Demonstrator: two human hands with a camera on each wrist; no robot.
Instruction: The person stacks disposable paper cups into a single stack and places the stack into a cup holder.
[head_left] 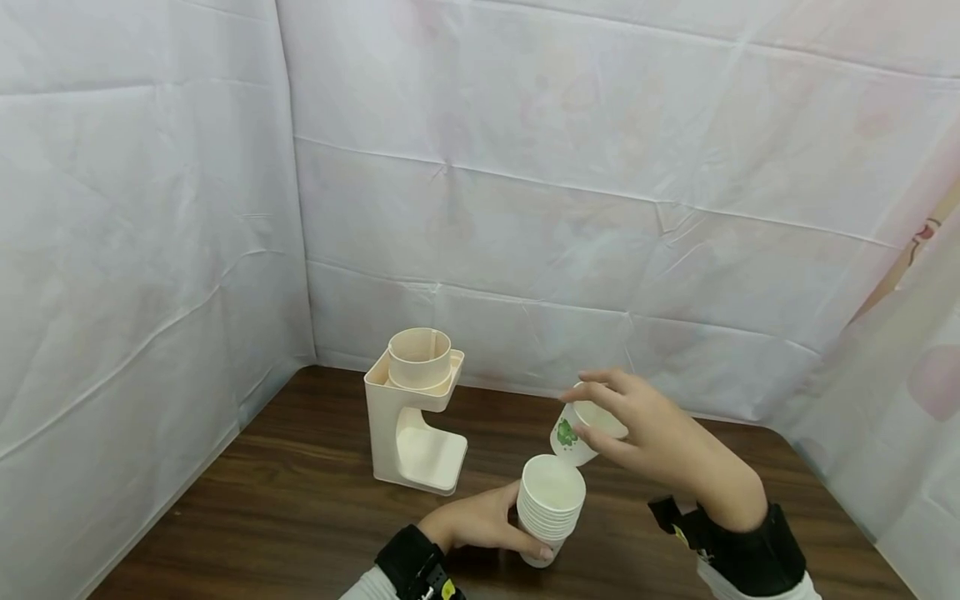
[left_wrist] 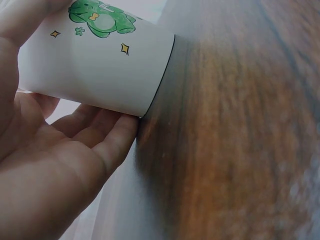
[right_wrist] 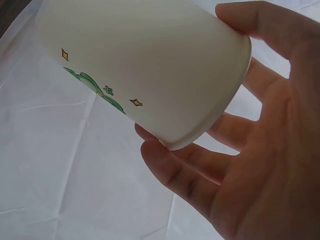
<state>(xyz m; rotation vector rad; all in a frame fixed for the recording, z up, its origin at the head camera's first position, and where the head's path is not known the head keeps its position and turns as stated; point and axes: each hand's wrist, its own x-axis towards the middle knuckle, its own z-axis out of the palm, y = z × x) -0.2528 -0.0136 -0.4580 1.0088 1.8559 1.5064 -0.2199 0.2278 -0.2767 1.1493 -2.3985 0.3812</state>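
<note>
A stack of white paper cups [head_left: 552,500] stands on the table, open ends up. My left hand [head_left: 487,518] grips the stack low down, thumb in front. In the left wrist view the lowest cup [left_wrist: 110,65] shows a green cartoon print and its base at the wood. Just above and behind the stack, my right hand [head_left: 637,425] holds a single paper cup [head_left: 573,435] by its rim, tilted, with a green print on its side. In the right wrist view fingers [right_wrist: 172,167] and thumb pinch that cup's rim from both sides.
A cream plastic cup holder [head_left: 384,425] with a round tube [head_left: 420,358] on top and a flat foot [head_left: 431,458] stands left of the stack. Dark wooden table [head_left: 285,500] lies beneath. White cloth [head_left: 480,208] hangs behind and at the sides.
</note>
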